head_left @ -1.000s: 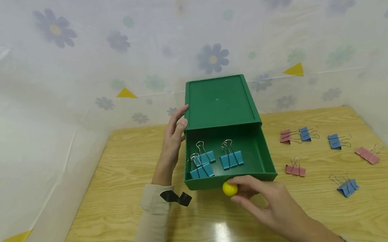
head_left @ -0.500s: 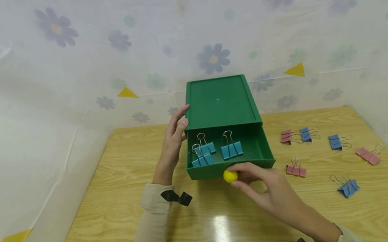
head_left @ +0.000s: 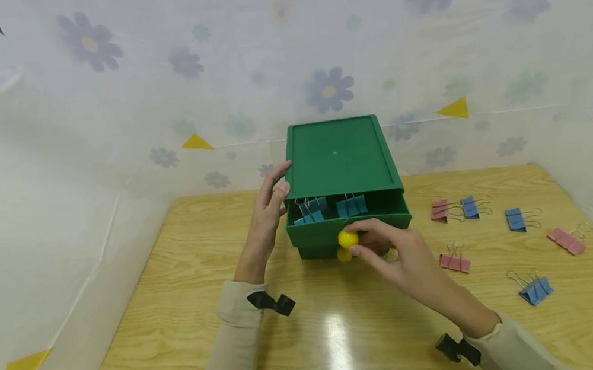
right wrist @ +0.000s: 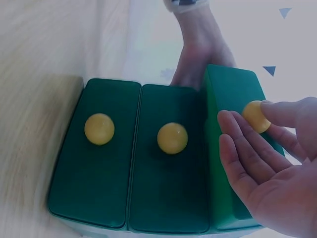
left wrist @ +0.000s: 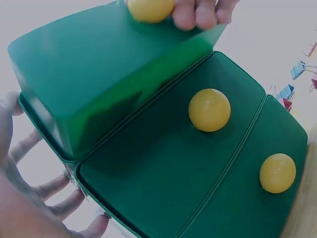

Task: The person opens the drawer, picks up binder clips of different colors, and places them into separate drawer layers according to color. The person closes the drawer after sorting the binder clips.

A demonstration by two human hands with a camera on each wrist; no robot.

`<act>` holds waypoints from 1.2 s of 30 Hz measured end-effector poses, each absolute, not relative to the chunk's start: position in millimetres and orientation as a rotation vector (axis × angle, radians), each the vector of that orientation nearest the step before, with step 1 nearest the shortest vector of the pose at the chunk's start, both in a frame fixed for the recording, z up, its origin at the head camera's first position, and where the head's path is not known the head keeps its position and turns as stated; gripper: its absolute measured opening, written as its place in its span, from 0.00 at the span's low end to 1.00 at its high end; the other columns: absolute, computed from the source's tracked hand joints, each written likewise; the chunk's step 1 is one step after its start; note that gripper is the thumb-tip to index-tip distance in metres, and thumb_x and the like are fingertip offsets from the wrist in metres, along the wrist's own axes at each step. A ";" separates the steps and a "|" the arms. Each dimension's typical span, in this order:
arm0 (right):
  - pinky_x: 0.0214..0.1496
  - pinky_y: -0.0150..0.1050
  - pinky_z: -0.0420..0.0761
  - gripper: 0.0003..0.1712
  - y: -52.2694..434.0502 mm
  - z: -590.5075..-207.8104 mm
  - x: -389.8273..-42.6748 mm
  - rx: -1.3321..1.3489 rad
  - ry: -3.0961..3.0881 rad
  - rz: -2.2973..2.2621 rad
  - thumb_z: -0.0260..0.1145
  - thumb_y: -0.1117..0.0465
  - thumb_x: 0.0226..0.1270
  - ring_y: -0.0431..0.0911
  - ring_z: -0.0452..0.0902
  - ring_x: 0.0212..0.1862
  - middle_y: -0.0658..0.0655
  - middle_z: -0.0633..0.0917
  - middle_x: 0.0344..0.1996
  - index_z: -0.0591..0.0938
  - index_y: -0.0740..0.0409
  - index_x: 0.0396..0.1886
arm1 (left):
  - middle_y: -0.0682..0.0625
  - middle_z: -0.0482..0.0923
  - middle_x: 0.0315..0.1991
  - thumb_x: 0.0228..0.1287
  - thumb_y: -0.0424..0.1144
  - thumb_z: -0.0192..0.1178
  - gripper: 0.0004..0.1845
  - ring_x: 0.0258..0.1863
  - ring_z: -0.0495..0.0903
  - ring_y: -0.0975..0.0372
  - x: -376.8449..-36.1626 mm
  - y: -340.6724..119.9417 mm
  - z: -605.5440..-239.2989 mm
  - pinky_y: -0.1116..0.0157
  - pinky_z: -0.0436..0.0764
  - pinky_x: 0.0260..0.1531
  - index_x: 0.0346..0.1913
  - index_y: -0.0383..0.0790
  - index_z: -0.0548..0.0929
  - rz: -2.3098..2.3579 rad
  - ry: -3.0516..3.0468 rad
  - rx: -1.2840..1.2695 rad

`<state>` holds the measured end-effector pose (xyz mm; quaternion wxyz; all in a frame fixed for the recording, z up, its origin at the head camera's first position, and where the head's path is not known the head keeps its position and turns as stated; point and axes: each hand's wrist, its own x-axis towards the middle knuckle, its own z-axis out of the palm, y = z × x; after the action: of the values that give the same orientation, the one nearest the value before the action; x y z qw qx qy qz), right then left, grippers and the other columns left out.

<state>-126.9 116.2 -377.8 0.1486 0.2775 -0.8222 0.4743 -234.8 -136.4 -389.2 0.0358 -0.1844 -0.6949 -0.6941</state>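
Observation:
A green plastic drawer cabinet stands at the table's far middle, its top drawer partly pulled out. My right hand pinches that drawer's round yellow knob between thumb and fingers. Inside the drawer, several teal binder clips show just above the front edge. My left hand rests against the cabinet's left side, fingers extended along it. In the left wrist view, the two lower drawers are closed, with a middle knob and a bottom knob.
To the right on the wooden table lie several loose binder clips, pink ones such as this pink clip and blue ones such as this blue clip. A flower-patterned white sheet hangs behind and at the sides.
The top drawer has slid back into the cabinet, away from the person, with my right hand moving along on its knob. The clips inside went with it. My left hand stayed put.

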 end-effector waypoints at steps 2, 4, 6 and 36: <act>0.38 0.35 0.85 0.20 116.3 -378.4 -133.1 0.791 -2.362 1.350 0.73 0.66 0.67 0.39 0.87 0.35 0.43 0.89 0.38 0.84 0.48 0.57 | 0.57 0.63 0.75 0.77 0.53 0.49 0.26 0.72 0.64 0.54 -235.0 -136.1 -389.5 0.32 0.64 0.61 0.75 0.61 0.70 -2.130 -2.138 -0.568; 0.39 0.35 0.85 0.20 116.9 -379.1 -139.0 0.789 -2.358 1.344 0.73 0.66 0.67 0.39 0.87 0.36 0.43 0.89 0.39 0.84 0.48 0.57 | 0.56 0.62 0.75 0.78 0.52 0.49 0.26 0.72 0.64 0.53 -235.1 -136.0 -389.5 0.32 0.64 0.61 0.76 0.60 0.70 -2.128 -2.138 -0.576; 0.40 0.35 0.85 0.20 117.9 -379.5 -144.6 0.790 -2.357 1.345 0.73 0.65 0.67 0.38 0.86 0.36 0.43 0.89 0.39 0.84 0.48 0.58 | 0.56 0.62 0.75 0.78 0.52 0.49 0.27 0.73 0.64 0.53 -235.1 -135.6 -389.4 0.32 0.64 0.61 0.76 0.60 0.69 -2.129 -2.134 -0.585; 0.47 0.37 0.85 0.20 120.6 -379.6 -172.2 0.791 -2.364 1.477 0.70 0.64 0.71 0.42 0.87 0.42 0.45 0.89 0.41 0.84 0.47 0.60 | 0.57 0.62 0.75 0.78 0.53 0.49 0.27 0.72 0.66 0.55 -234.9 -136.2 -388.9 0.35 0.69 0.61 0.76 0.58 0.69 -2.121 -2.114 -0.601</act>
<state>-172.2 120.6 -379.6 0.1216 0.2710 -0.8098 0.5059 -234.9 -136.2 -388.9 0.0436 -0.1965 -0.6915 -0.6938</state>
